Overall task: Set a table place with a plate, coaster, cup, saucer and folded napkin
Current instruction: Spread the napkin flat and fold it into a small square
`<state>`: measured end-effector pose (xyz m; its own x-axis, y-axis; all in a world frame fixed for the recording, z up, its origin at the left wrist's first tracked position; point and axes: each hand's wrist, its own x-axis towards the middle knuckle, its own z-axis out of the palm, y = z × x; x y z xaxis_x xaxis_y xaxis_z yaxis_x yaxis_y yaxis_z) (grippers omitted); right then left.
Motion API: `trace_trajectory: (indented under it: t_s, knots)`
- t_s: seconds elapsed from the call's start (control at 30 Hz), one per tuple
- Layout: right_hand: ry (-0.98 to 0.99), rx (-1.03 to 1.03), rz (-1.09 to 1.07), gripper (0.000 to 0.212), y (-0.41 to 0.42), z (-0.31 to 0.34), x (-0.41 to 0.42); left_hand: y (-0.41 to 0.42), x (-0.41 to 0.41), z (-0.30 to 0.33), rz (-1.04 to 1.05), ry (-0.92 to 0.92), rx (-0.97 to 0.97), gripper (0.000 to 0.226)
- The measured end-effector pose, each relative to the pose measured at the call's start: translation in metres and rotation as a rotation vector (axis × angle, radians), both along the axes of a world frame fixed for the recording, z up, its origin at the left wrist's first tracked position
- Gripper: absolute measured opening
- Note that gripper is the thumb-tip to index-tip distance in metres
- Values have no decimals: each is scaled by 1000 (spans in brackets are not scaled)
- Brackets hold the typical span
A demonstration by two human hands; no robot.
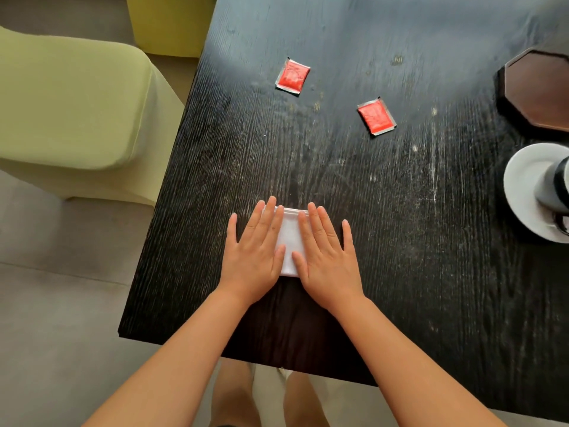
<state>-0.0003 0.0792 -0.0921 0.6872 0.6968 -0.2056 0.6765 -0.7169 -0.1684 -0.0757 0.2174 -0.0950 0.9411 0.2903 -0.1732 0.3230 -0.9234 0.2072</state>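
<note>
On the dark table, near its front edge, I press my left hand and right hand flat, fingers straight, on the white folded napkin. At the far right lies a brown octagonal coaster; nearer, a white saucer carries what is probably the cup, cut off by the edge.

The white napkin lies flat and folded on the dark table, near the 6 o'clock edge — mostly covered. At 3 o'clock sit a white saucer holding a cup — and a dark eight-sided coaster behind it.
</note>
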Motion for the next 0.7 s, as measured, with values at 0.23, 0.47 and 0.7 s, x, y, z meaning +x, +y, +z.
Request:
trace_trajectory:
  t_s: [0.23,0.47,0.7]
  knots:
    - [10,-93,-199,67,-6,2,-8,8,-26,-2,88,71,-50,62]
    - [13,-100,-289,70,-24,15,-9,4,-30,10,259,38,-145,63]
    - [54,295,-647,32,-8,36,-22,-11,-6,37,427,-203,-226,50]
